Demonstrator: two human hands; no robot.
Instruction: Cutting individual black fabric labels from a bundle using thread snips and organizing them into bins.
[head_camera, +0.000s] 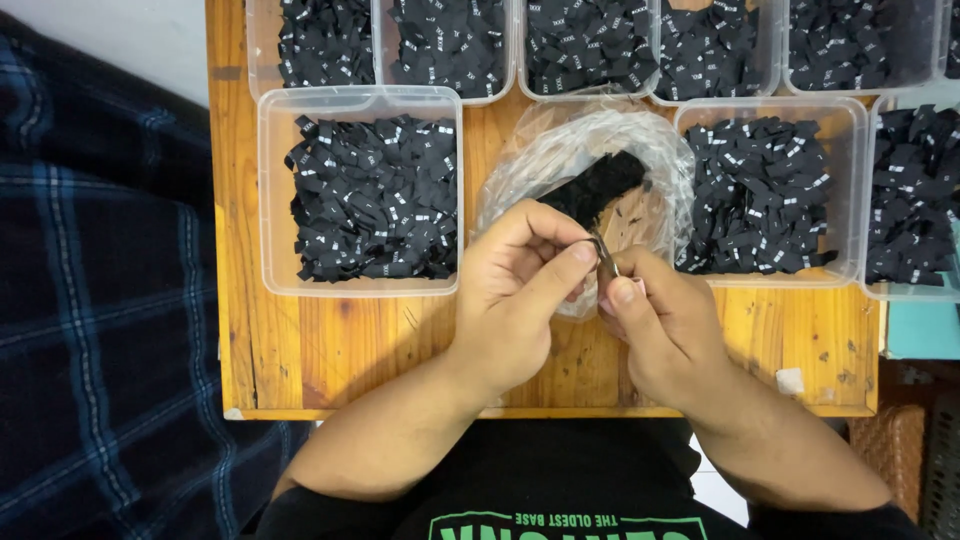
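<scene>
small thing (604, 257) pinched between left hand (520, 290) and right hand (665, 325): mostly covered by fingertips, too small to tell what it is. back row of tubs (590, 45) cut off by top edge. far-right tub (915, 195) cut by right edge. print on the black tags (375, 200) too small to read. clear bag (585, 150) crumpled, dark contents (600, 185) only partly seen. both forearms run out of frame at bottom. surface (350, 345) mostly hidden under tubs.
</scene>
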